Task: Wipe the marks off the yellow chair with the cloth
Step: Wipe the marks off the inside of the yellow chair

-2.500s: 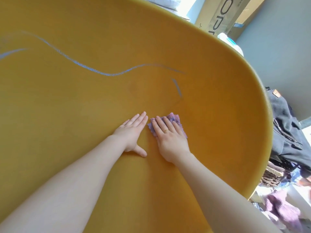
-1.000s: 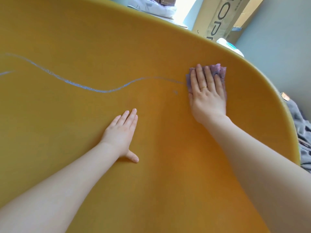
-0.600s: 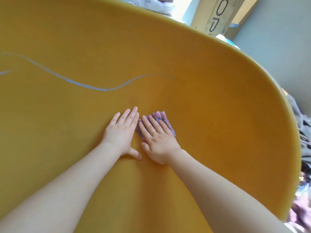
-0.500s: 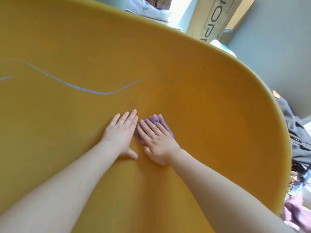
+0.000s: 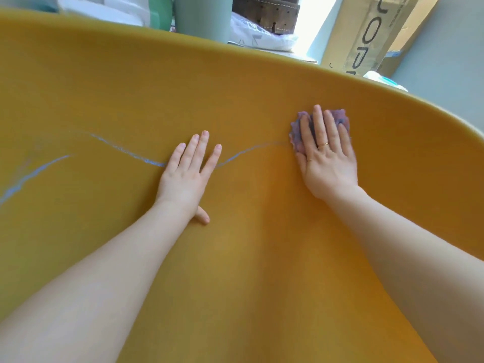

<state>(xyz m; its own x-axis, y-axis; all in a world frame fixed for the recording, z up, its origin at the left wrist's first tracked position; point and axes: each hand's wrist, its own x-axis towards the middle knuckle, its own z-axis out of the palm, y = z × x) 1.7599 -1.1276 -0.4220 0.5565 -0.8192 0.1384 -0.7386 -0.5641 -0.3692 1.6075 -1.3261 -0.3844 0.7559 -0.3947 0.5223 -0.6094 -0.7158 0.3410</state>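
Observation:
The yellow chair (image 5: 248, 271) fills the view, its curved rim running across the top. A wavy blue chalk line (image 5: 125, 152) crosses it from the left, passes under my left hand and ends at the cloth. A second blue mark (image 5: 31, 175) lies at the far left. My right hand (image 5: 326, 155) presses flat on the purple cloth (image 5: 340, 119) near the rim, at the line's right end. My left hand (image 5: 187, 176) rests flat on the chair, fingers apart, holding nothing, with its fingers over the line.
Beyond the rim stand a cardboard box with black letters (image 5: 372, 35), a pale green cylinder (image 5: 203, 15), white bags (image 5: 259, 35) and a brown item (image 5: 264, 14). A grey-blue wall (image 5: 450, 61) is at the right.
My right hand slid the cloth from beside my left hand up and right to the line's end near the rim. The line's right end is shorter than before. The short mark below it is gone.

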